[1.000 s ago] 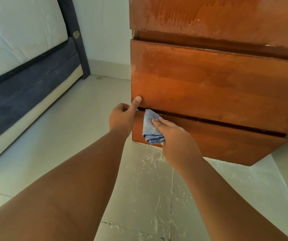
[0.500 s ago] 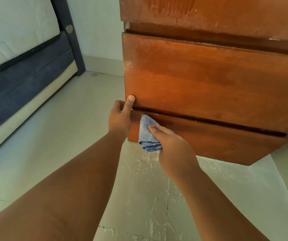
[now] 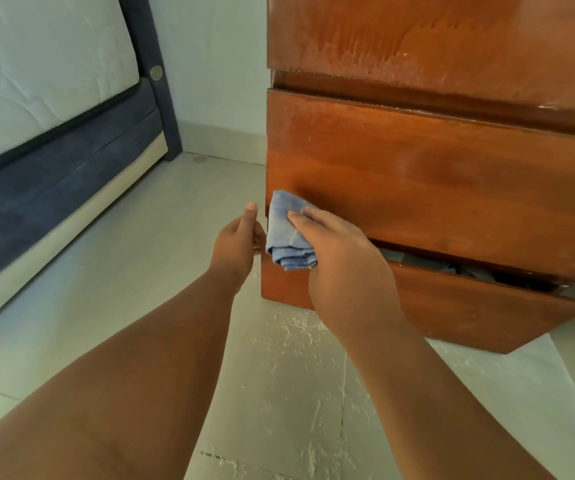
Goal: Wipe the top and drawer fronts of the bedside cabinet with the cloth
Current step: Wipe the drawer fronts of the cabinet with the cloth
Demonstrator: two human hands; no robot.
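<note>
- Faces the bedside cabinet [image 3: 417, 36] from low down, with its front ahead of both hands and mostly to their right, and its top out of view above.
- Meets the middle drawer front [image 3: 452, 188] as a broad band, long axis left to right, nearly all of it lying to the right of the hands.
- Shows the bottom drawer [image 3: 452, 306] slightly open beneath it, with something dark inside.
- Grips with the right hand [image 3: 345, 265], the nearer one to the wood, forefinger laid across the fabric and thumb hidden.
- Places the left hand [image 3: 236, 244] apart from the right, just beside the cabinet's left edge, thumb up and fingers curled toward the corner; cannot tell whether gripping anything.
- Presses the cloth [image 3: 286, 233], a folded blue wad, at the lower left corner of the middle drawer front; probably calls next for a sweep rightward along that long axis.
</note>
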